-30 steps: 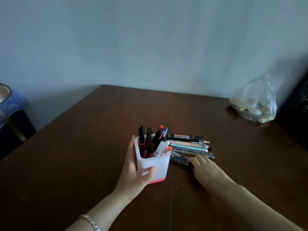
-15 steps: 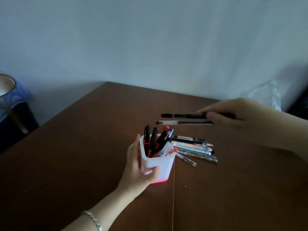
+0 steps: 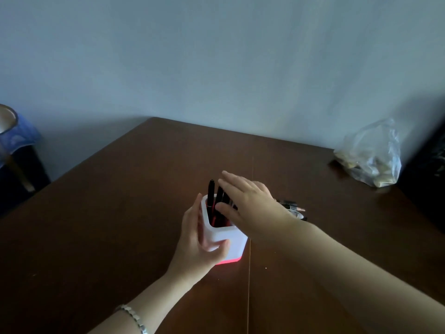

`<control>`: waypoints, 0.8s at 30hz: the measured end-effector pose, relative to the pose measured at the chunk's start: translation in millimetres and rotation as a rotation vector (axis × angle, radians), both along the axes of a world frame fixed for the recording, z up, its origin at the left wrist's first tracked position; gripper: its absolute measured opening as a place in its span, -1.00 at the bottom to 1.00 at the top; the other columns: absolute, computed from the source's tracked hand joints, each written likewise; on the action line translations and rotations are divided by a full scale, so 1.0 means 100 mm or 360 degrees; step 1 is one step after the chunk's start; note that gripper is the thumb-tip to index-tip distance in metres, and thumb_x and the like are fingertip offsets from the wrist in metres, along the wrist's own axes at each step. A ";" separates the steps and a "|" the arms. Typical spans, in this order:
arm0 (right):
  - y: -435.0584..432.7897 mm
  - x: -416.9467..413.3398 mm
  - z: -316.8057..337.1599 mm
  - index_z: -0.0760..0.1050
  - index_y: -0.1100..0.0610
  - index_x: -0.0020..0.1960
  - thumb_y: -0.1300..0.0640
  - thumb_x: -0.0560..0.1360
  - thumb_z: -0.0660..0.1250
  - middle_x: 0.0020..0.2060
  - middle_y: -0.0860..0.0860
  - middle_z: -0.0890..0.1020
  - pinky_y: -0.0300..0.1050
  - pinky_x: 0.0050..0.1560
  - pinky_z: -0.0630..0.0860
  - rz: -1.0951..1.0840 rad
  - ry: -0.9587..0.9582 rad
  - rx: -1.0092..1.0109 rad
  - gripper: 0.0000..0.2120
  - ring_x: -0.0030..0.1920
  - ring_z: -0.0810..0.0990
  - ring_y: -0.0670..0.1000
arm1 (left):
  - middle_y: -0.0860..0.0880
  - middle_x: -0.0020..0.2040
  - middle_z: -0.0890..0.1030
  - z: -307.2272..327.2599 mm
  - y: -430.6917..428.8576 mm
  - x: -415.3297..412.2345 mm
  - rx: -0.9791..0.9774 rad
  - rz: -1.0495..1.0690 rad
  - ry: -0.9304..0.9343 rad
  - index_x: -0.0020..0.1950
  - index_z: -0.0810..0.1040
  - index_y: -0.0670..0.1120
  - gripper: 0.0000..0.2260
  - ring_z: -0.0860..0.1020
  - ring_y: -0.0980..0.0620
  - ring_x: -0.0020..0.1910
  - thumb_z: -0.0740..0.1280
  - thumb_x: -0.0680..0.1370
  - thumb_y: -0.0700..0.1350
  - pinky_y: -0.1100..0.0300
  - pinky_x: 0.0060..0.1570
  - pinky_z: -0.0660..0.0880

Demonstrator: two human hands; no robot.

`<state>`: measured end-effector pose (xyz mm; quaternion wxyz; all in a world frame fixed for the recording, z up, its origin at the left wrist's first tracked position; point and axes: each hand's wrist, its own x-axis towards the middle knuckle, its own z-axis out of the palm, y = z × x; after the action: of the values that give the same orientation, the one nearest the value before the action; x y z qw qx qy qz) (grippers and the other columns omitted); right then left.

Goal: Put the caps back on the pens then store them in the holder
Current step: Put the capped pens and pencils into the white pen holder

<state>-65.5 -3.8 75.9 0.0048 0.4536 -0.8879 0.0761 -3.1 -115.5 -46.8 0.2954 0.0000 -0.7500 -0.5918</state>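
Observation:
A white pen holder [image 3: 232, 239] with a red base stands mid-table, and my left hand [image 3: 195, 242] grips its left side, thumb on the front wall. A black pen [image 3: 211, 194] stands upright inside it. My right hand [image 3: 250, 203] is directly over the holder's mouth. Its thumb pinches two black pens [image 3: 220, 197] against the fingers, their lower ends down inside the holder. Loose pens [image 3: 292, 207] lie on the table behind my right wrist, mostly hidden by it.
A clear plastic bag [image 3: 370, 155] with small pale items sits at the table's far right. Left of the brown table [image 3: 120, 225] stands a blue-wrapped container [image 3: 16, 131]. A dark object [image 3: 428, 169] borders the right edge.
My right hand lifted two black pens off the pile, swung them left and down, and now has them in the holder's mouth. My left hand kept its hold on the holder.

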 end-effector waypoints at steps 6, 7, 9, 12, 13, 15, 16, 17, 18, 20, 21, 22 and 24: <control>0.76 -0.38 0.05 0.37 0.05 0.32 -0.05 0.53 0.20 0.31 -0.02 0.45 -0.22 0.23 0.29 -0.0502 -0.0107 -0.0670 -0.61 0.28 0.40 -0.05 | 0.09 0.32 0.32 -0.05 -0.02 -0.03 0.0013 0.0005 -0.0069 0.42 0.16 0.10 -0.13 0.37 0.23 0.27 0.37 0.22 0.39 0.43 0.08 0.42; 0.90 -0.47 -0.01 0.37 0.05 0.32 -0.09 0.51 0.22 0.29 0.01 0.46 -0.16 0.20 0.34 -0.0718 -0.0180 -0.0508 -0.58 0.24 0.43 -0.02 | 0.10 0.32 0.32 -0.05 -0.02 -0.03 0.0013 0.0009 -0.0080 0.42 0.16 0.11 -0.13 0.37 0.23 0.27 0.37 0.21 0.40 0.42 0.08 0.44; 1.09 -0.56 -0.22 0.35 0.06 0.32 -0.23 0.44 0.23 0.27 0.05 0.45 -0.07 0.19 0.43 -0.0998 -0.0342 -0.0140 -0.45 0.21 0.45 0.03 | 0.12 0.32 0.32 -0.05 -0.02 -0.04 -0.0030 0.0031 -0.0081 0.41 0.16 0.13 -0.14 0.36 0.23 0.28 0.35 0.22 0.41 0.42 0.10 0.43; 1.10 -0.54 -0.60 0.28 0.04 0.35 -0.35 0.37 0.23 0.25 0.07 0.38 0.02 0.24 0.41 -0.1078 -0.0419 0.0083 -0.31 0.26 0.36 0.09 | 0.09 0.34 0.29 -0.05 -0.03 -0.02 -0.0049 0.0038 -0.0088 0.41 0.15 0.16 -0.17 0.30 0.29 0.31 0.34 0.23 0.41 0.53 0.13 0.32; 1.04 -0.51 -0.71 0.24 0.05 0.37 -0.37 0.36 0.22 0.26 0.08 0.36 0.03 0.26 0.38 -0.1073 -0.0411 0.0096 -0.27 0.28 0.32 0.11 | 0.08 0.35 0.29 -0.05 -0.03 -0.02 -0.0054 0.0035 -0.0093 0.42 0.15 0.14 -0.16 0.28 0.32 0.31 0.34 0.24 0.40 0.55 0.13 0.29; 0.89 -0.47 -0.87 0.18 0.06 0.39 -0.37 0.37 0.21 0.31 0.08 0.32 0.02 0.28 0.33 -0.1058 -0.0338 0.0057 -0.25 0.32 0.27 0.13 | 0.09 0.35 0.28 -0.04 -0.04 0.00 -0.0073 0.0029 -0.0091 0.43 0.15 0.06 -0.14 0.25 0.38 0.31 0.33 0.26 0.40 0.59 0.12 0.25; 0.82 -0.46 -0.92 0.18 0.06 0.39 -0.35 0.38 0.21 0.32 0.08 0.31 0.01 0.29 0.31 -0.1035 -0.0289 0.0012 -0.26 0.32 0.26 0.13 | 0.13 0.34 0.27 -0.03 -0.03 0.00 -0.0071 0.0027 -0.0087 0.43 0.15 0.05 -0.14 0.24 0.43 0.30 0.33 0.25 0.41 0.61 0.11 0.23; 0.75 -0.46 -0.97 0.18 0.06 0.39 -0.32 0.40 0.22 0.33 0.07 0.31 0.01 0.30 0.29 -0.1006 -0.0247 -0.0021 -0.29 0.33 0.26 0.13 | 0.19 0.33 0.24 -0.02 -0.03 0.01 -0.0058 0.0027 -0.0085 0.42 0.15 0.06 -0.13 0.22 0.48 0.28 0.33 0.24 0.42 0.63 0.10 0.22; 0.69 -0.46 -1.00 0.18 0.07 0.39 -0.28 0.42 0.21 0.33 0.07 0.31 0.01 0.31 0.28 -0.0976 -0.0226 -0.0036 -0.32 0.33 0.26 0.13 | 0.24 0.31 0.22 -0.01 -0.02 0.02 -0.0043 0.0025 -0.0084 0.41 0.14 0.08 -0.13 0.21 0.51 0.27 0.33 0.23 0.42 0.64 0.09 0.22; 0.61 -0.47 -1.04 0.18 0.09 0.39 -0.20 0.48 0.19 0.32 0.09 0.31 0.00 0.30 0.29 -0.0920 -0.0239 -0.0045 -0.41 0.33 0.27 0.14 | 0.28 0.30 0.20 -0.02 -0.02 0.02 -0.0027 0.0025 -0.0089 0.40 0.13 0.12 -0.14 0.20 0.52 0.26 0.33 0.22 0.43 0.64 0.08 0.22; 0.58 -0.48 -1.03 0.20 0.10 0.37 -0.16 0.51 0.18 0.31 0.11 0.32 -0.01 0.29 0.30 -0.0897 -0.0255 -0.0035 -0.46 0.33 0.27 0.14 | 0.27 0.31 0.21 -0.02 -0.03 0.01 -0.0030 0.0027 -0.0094 0.41 0.13 0.12 -0.14 0.21 0.50 0.27 0.33 0.22 0.42 0.63 0.09 0.22; 0.56 -0.48 -1.02 0.22 0.11 0.35 -0.13 0.52 0.17 0.29 0.12 0.32 -0.02 0.28 0.31 -0.0878 -0.0253 -0.0006 -0.50 0.31 0.28 0.14 | 0.23 0.32 0.23 -0.03 -0.03 0.01 -0.0038 0.0028 -0.0102 0.42 0.12 0.11 -0.13 0.22 0.48 0.28 0.33 0.23 0.42 0.62 0.10 0.23; 0.55 -0.49 -0.98 0.27 0.15 0.31 -0.10 0.55 0.12 0.26 0.14 0.32 -0.02 0.25 0.33 -0.0836 -0.0133 0.0172 -0.56 0.30 0.30 0.14 | 0.14 0.33 0.26 -0.04 -0.04 0.00 -0.0066 0.0035 -0.0124 0.44 0.12 0.06 -0.11 0.24 0.43 0.29 0.33 0.25 0.41 0.60 0.10 0.25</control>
<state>-114.3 51.1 -22.2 -0.0365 0.2039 -0.9774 0.0432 -3.1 -119.7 -50.9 0.2724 0.0251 -0.7730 -0.5724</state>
